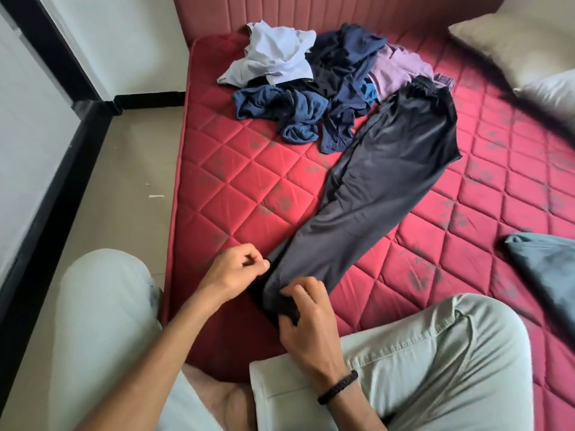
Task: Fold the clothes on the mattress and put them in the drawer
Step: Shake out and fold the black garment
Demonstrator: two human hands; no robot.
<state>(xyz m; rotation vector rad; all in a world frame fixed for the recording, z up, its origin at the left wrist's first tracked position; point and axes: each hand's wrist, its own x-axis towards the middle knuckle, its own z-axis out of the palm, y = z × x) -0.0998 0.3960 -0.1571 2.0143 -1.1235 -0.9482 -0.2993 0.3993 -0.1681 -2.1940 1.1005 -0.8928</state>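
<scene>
Head view, looking down at a person sitting at the edge of a red quilted mattress [249, 188]. Dark grey trousers [382, 169] lie stretched flat and diagonal on it, legs stacked, elastic waistband at the far end, cuffs nearest the person. Right hand [306, 318] pinches the cuff end, grip clamped on the cloth. Left hand [239, 269] sits just beside the cuffs w/ fingers curled; can't tell whether it actually pinches fabric.

Behind the waistband: an unfolded pile of clothes [314, 85], incl. pale blue, navy and lilac pieces, touching the trousers' top. A grey-blue cloth [544, 269] lies at the right edge. Pillows [513, 42] at top right. No drawer in view.

To fold well, prob.: get both cuff corners level, keep the legs aligned, smooth creases, then carry the cuffs up to the waistband.

No brand, label or readable writing visible.
</scene>
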